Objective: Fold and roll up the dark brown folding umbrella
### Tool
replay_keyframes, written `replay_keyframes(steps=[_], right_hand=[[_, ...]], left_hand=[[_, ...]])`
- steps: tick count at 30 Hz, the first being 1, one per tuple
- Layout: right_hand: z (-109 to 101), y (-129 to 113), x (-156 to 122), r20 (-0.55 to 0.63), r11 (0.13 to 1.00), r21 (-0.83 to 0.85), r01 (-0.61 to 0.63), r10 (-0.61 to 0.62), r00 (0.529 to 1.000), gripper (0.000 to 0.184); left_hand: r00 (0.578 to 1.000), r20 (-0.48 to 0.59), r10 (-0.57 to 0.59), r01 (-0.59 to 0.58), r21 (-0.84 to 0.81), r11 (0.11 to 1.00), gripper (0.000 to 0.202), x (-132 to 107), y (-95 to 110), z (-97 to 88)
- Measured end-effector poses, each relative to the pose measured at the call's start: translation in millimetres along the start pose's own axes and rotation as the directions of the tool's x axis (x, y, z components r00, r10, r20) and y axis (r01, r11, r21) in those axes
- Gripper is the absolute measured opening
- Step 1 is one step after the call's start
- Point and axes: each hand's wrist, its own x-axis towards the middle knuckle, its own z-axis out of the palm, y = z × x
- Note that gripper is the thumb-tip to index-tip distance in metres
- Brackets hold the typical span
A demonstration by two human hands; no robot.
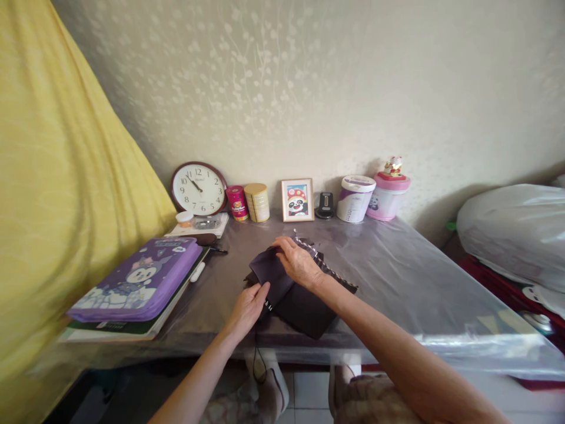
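A black folding umbrella (311,312) lies loosely collapsed near the front edge of the table, its fabric panels spread in folds. Black-and-white trim runs along some of its edges, and a thin cord loop hangs from it below the table edge. My left hand (248,307) pinches the umbrella's near-left part, thumb on top of the cloth. On the far side, my right hand (296,262) is closed on a dark panel, fingers curled over its upper edge. The handle is mostly hidden under the cloth and my left hand.
A purple zip case (136,280) rests on books at the left by a yellow curtain (57,153). Along the wall stand a clock (198,188), tins (257,203), a framed panda picture (297,200) and tubs (355,200). A white plastic bag (516,229) bulges at the right.
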Motion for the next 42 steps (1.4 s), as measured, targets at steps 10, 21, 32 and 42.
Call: replay_keyframes(steps=[10, 21, 32, 42], right_hand=[[8, 11, -20, 0.257, 0.945, -0.041, 0.323, -0.303, 0.918, 0.018], [0, 16, -24, 0.283, 0.931, -0.153, 0.332, -0.281, 0.917, 0.017], [-6, 14, -25, 0.324, 0.949, -0.149, 0.278, -0.219, 0.921, 0.017], [-56, 13, -43, 0.538, 0.997, 0.057, 0.049, -0.072, 0.840, 0.023]], left_hand=[[0.992, -0.112, -0.050, 0.047, -0.036, 0.998, 0.043, 7, -8, 3.2], [0.976, -0.208, -0.066, 0.049, -0.088, 0.995, 0.033, 10, -14, 4.7], [0.980, -0.091, -0.176, 0.132, -0.367, 0.921, 0.064, 2, -7, 0.7], [0.998, -0.011, -0.062, 0.059, -0.192, 0.980, 0.034, 3, -4, -2.6]])
